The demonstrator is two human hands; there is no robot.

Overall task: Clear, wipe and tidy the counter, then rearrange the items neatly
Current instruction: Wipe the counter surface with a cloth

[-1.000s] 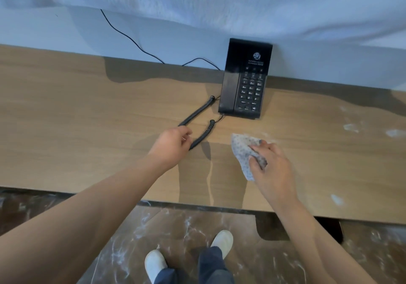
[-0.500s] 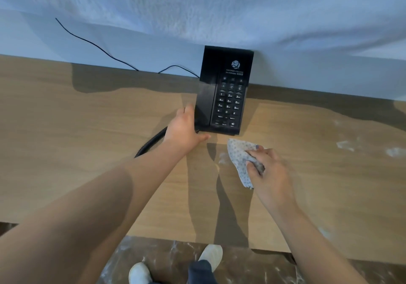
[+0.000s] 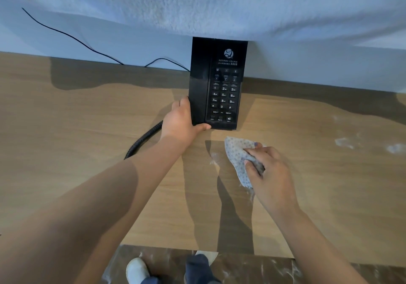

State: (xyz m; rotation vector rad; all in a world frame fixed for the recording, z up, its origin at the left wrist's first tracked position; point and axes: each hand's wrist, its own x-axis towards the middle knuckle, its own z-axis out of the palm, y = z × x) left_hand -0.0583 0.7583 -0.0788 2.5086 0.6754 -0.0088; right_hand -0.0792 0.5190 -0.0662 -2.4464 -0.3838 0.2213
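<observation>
Counter (image 3: pixel 87 174) spans mid-frame | phone (image 3: pixel 219 81) upper centre, against the wall, left hand (image 3: pixel 180 121) clamped round its lower-left corner | cloth (image 3: pixel 237 154) just below the phone, bunched in the right hand (image 3: pixel 270 174) | best: lift the phone without snagging the cord (image 3: pixel 142 141), wipe beneath, then sweep right to the smears (image 3: pixel 345 142).

Counter (image 3: pixel 66 152): wood-grain top, matt, smooth, dulled by white powdery smears (image 3: pixel 345 142) | telephone (image 3: pixel 198 81): black plastic, glossy, smooth reflective face | coiled cord (image 3: pixel 142 140): black, ribbed, semi-matt | cloth (image 3: pixel 236 152): soft fabric, dotted print, crumpled | wall (image 3: pixel 197 4): rough, grainy upper coat over smooth matt lower band | floor (image 3: pixel 241 268): brown white-veined stone look, polished sheen
</observation>
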